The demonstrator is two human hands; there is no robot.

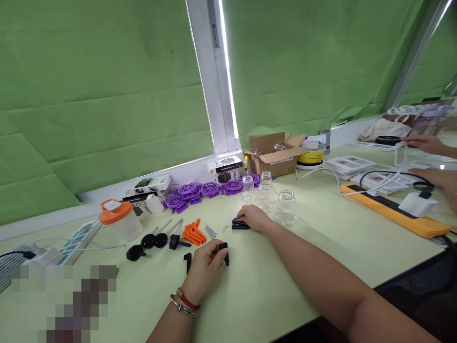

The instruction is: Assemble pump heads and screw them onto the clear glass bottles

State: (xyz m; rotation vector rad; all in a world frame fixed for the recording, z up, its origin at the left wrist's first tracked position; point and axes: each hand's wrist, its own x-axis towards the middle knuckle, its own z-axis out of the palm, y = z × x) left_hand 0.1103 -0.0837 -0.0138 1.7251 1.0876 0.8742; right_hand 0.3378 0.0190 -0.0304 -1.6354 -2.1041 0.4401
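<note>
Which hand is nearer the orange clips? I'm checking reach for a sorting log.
Left. The left hand holds a black part just right of and below the orange clips; the right hand sits farther right.

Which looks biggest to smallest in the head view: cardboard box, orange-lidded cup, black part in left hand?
1. cardboard box, though it sits farthest back.
2. orange-lidded cup.
3. black part in the left hand, smallest despite being nearest.
</note>
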